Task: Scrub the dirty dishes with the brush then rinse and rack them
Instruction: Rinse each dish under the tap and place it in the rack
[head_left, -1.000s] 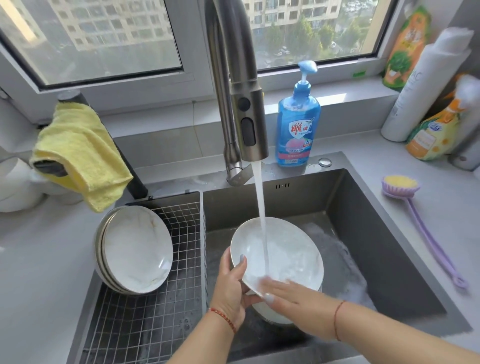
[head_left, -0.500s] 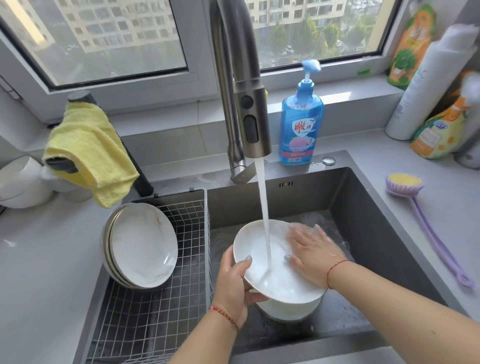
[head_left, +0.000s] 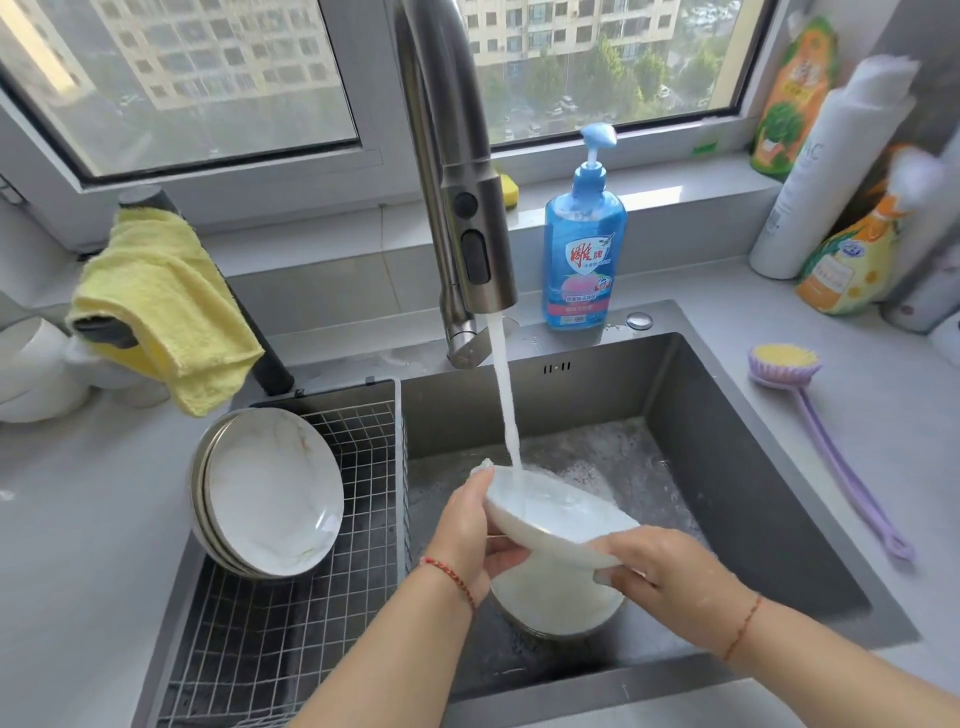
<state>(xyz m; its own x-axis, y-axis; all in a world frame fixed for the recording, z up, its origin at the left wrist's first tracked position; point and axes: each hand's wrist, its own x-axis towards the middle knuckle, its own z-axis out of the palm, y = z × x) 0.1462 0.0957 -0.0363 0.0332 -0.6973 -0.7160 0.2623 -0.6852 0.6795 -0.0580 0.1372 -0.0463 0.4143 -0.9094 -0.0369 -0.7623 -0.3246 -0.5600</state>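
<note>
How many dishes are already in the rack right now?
3, as far as the rims show: white dishes stacked on edge, leaning against the left wall of the wire rack. The front one hides most of the others, so more could sit behind.

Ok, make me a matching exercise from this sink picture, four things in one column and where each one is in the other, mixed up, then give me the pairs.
Things:
1. Brush
2. Yellow cloth
3. Soap bottle
4. Plate under the water

Places:
A. Held by both hands, left and right, over the sink
B. Lying on the counter right of the sink
C. Standing behind the sink, right of the tap
D. Draped over a dark holder left of the tap

Pairs: 1-B, 2-D, 3-C, 4-A
</note>
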